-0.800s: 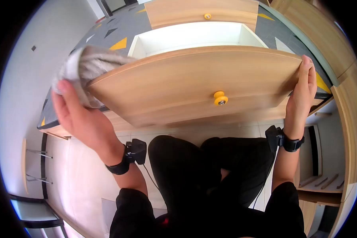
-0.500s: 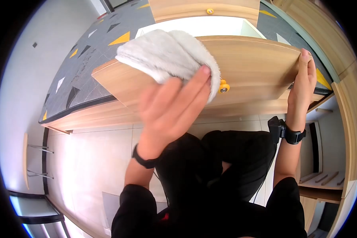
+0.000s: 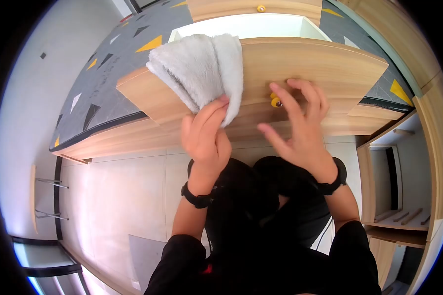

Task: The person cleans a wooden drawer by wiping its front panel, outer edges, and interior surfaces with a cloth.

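A fluffy grey-white cloth (image 3: 197, 64) lies folded against the left part of the wooden drawer front (image 3: 310, 59), reaching over its top edge. My left hand (image 3: 206, 132) grips the cloth's lower corner between thumb and fingers. Right of it, my right hand (image 3: 300, 125) has its fingers spread and holds nothing. Its index finger is close to the round yellow knob (image 3: 276, 101), partly covering it; whether they touch I cannot tell. Behind the front, the pulled-out drawer shows its white inside (image 3: 261, 27).
A second wooden panel with a yellow knob (image 3: 261, 9) stands beyond the drawer. Grey patterned fabric (image 3: 118, 64) covers the surface around it. Wooden shelving (image 3: 398, 196) is on the right. My knees are below the drawer, over a tiled floor (image 3: 113, 196).
My right hand has let go of the drawer front's right edge and moved left to the knob. My left hand and the cloth have shifted left, away from the knob.
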`<state>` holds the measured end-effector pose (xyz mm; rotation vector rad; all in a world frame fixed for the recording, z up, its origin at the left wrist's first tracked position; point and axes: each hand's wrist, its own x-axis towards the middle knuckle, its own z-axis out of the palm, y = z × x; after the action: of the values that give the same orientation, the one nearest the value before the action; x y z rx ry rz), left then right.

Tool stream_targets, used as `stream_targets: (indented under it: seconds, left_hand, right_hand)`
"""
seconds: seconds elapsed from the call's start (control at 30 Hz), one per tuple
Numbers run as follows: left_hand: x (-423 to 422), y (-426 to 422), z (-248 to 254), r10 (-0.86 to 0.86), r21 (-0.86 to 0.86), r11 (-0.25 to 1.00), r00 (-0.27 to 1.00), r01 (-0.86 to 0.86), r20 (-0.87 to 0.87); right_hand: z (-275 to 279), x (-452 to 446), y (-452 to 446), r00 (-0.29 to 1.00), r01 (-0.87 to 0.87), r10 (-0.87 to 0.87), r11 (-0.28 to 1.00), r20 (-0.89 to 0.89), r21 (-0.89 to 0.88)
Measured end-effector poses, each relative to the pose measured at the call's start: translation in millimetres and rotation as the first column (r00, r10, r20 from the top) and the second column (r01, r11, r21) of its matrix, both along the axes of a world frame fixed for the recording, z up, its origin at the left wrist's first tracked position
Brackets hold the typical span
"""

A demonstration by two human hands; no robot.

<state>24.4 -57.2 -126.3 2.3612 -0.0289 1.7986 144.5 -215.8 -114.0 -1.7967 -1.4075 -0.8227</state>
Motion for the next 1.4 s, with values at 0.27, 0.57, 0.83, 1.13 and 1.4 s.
stream_targets:
  seconds: [0.27, 0.57, 0.83, 1.13, 1.4]
  left_hand:
    - [-42, -50, 10, -0.075, -0.054, 0.996, 0.996, 0.073, -0.037]
    - [-45, -75, -4, -0.134, -0.138, 0.978, 0.978, 0.157, 0.161]
    - [-63, -81, 1, 0.001, -0.478, 0.878, 0.999, 0.025, 0.054]
    - [-50, -39, 6, -0.085, -0.291, 0.956, 0.930, -0.024, -0.358]
    - [-48, 1, 19, -0.110, -0.348, 0.937, 0.971, 0.029, -0.214]
  right_hand:
    - [-45, -4, 38, 0.987, -0.101, 0.119, 0.981, -0.104, 0.165]
    - [-39, -7, 51, 0.997, 0.040, -0.028, 0.981, -0.068, 0.189]
    - [-38, -6, 94, 0.982, 0.155, -0.109, 0.933, -0.153, 0.326]
    - [-17, -4, 58, 0.969, -0.053, 0.138, 0.926, -0.203, 0.374]
    - [46, -18, 67, 0.972, -0.044, 0.138, 0.904, -0.192, 0.426]
